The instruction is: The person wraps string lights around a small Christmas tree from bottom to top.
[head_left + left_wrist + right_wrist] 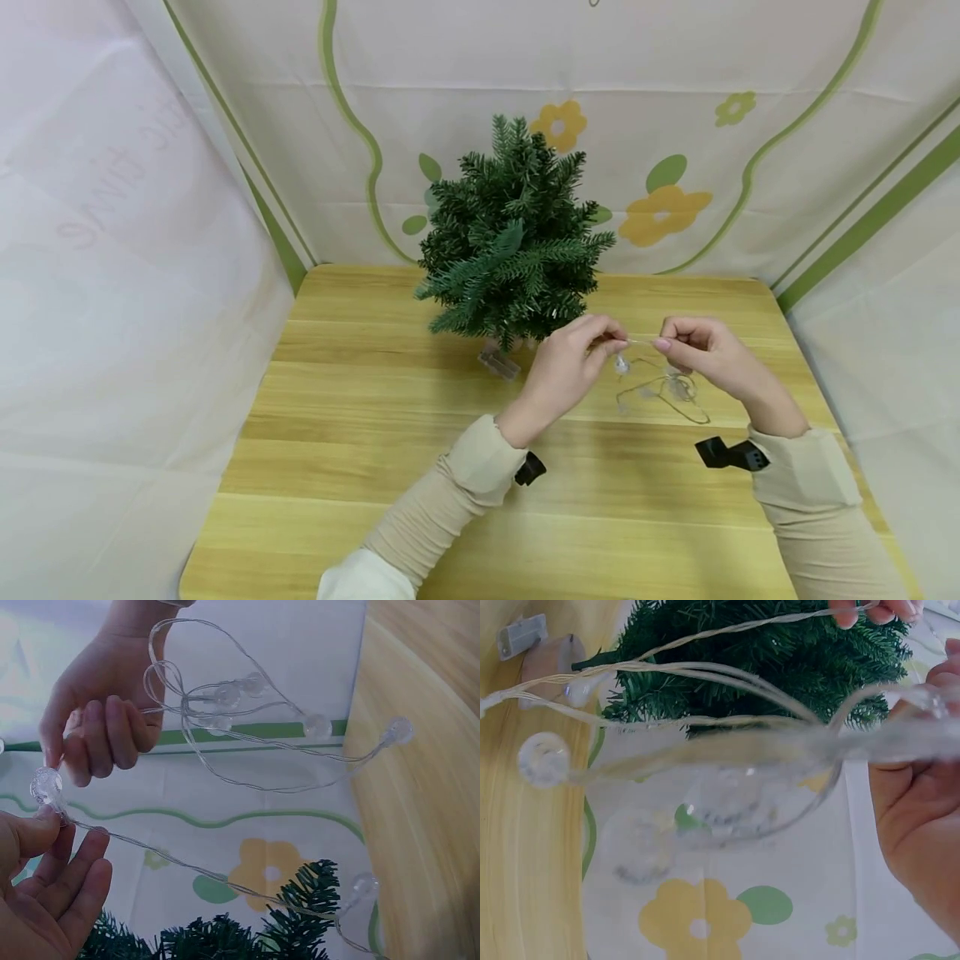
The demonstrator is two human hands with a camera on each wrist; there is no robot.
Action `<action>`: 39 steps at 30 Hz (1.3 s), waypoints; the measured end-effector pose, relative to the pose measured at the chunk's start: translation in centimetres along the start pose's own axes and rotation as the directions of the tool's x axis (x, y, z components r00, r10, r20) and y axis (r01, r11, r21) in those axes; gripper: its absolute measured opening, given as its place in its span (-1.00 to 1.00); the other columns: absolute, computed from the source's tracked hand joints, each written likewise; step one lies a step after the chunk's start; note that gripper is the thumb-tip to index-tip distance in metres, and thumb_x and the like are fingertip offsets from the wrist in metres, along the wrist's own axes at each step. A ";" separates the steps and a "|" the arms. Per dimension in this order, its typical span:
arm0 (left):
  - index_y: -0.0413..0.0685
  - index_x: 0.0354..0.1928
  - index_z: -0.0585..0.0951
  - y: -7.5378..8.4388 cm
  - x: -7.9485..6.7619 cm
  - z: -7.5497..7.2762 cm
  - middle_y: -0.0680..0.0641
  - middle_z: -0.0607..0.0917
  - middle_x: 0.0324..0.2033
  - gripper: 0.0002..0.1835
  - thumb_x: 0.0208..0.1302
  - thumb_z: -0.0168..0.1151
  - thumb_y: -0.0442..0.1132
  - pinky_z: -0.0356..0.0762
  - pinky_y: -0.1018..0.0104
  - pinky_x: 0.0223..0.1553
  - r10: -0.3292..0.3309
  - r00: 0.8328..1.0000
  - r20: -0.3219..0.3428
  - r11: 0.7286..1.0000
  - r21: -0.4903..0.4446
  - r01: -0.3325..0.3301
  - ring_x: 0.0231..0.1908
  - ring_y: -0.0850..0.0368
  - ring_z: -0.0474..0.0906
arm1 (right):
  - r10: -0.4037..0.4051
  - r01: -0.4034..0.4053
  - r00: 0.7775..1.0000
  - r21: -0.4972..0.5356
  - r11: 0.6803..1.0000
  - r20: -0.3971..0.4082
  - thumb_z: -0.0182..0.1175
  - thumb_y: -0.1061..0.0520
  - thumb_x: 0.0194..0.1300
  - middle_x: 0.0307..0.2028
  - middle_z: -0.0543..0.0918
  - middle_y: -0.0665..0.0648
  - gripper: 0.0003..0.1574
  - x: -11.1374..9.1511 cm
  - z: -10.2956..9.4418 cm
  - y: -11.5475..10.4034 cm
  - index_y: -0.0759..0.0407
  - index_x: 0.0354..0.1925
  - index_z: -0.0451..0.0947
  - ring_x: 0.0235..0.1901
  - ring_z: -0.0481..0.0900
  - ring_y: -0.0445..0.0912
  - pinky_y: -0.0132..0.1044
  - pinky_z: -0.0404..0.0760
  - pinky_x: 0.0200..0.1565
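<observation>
Light string (678, 387) is held up over the desk (337, 467), front-right of the small tree (517, 242). Left hand (566, 367): thumb and forefinger pinched on it at a bulb (46, 785), other fingers loose. Right hand (712, 354): pinching just beside, other fingers curled, loops hanging. Desk's right edge near right sleeve (817, 492); wider left. Printed cloth (675, 50) behind back edge.

The table (337, 450) has a light wood-look top with rounded corners. On it 1 green tree (517, 242) stands upright; 1 clear box (498, 363) is near its foot.
</observation>
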State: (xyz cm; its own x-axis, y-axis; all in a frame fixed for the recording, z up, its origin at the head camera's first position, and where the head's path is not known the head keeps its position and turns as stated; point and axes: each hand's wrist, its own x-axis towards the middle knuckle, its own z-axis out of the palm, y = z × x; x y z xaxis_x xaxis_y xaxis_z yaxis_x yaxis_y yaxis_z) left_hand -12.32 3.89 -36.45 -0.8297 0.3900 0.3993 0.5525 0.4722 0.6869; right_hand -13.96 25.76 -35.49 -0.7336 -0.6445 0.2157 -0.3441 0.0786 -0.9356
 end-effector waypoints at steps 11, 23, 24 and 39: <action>-0.06 -0.21 0.61 0.2 -0.3 -1.3 0.01 0.68 -0.24 -0.88 0.33 0.14 -0.20 0.53 0.65 -0.19 -0.012 0.999 -0.039 0.997 -0.076 0.009 -0.23 0.22 0.63 | 0.071 -0.072 0.997 -0.018 0.997 -0.021 -0.11 0.45 0.38 -0.60 0.45 0.04 -0.67 -0.9 -0.6 0.5 0.27 -0.52 0.40 -0.66 0.36 -0.11 -0.24 0.34 -0.63; -0.09 -0.22 0.61 -0.2 -1.1 -2.8 -0.01 0.68 -0.24 -0.90 0.33 0.16 -0.24 0.54 0.59 -0.21 -0.042 0.998 -0.057 0.991 -0.128 0.034 -0.26 0.20 0.61 | 0.109 -0.112 0.975 -0.008 0.994 -0.192 -0.01 0.51 0.30 -0.39 0.65 -0.11 -0.63 -2.9 -2.4 1.4 0.20 -0.52 0.53 -0.20 0.61 -0.29 -0.55 0.57 -0.14; -0.09 -0.22 0.61 -0.2 -1.1 -2.8 -0.01 0.68 -0.24 -0.90 0.33 0.16 -0.24 0.54 0.58 -0.21 -0.041 0.998 -0.057 0.991 -0.130 0.033 -0.27 0.20 0.61 | 0.126 -0.132 0.973 -0.017 0.991 -0.195 0.00 0.49 0.30 -0.36 0.66 -0.12 -0.64 -3.0 -2.5 1.4 0.20 -0.51 0.55 -0.16 0.60 -0.30 -0.57 0.55 -0.12; -0.05 -0.22 0.62 -0.5 -1.2 -3.6 0.01 0.70 -0.24 -0.88 0.33 0.16 -0.19 0.44 0.56 -0.35 -0.107 0.994 -0.015 0.975 -0.198 0.102 -0.40 0.26 0.49 | -0.207 0.273 0.953 0.332 0.903 -0.222 -0.20 0.55 0.35 -0.37 0.68 0.04 -0.52 -2.0 -3.5 1.9 0.22 -0.48 0.54 -0.12 0.63 -0.12 -0.33 0.49 0.14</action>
State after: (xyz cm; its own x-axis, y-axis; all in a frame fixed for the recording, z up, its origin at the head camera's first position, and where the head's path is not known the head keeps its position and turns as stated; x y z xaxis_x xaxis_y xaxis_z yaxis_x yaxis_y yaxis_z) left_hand -11.87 0.34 -35.07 -0.8850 0.3259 0.3326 0.4385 0.3430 0.8307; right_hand -15.21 29.88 -36.69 -0.7577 -0.4619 0.4611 -0.3165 -0.3578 -0.8785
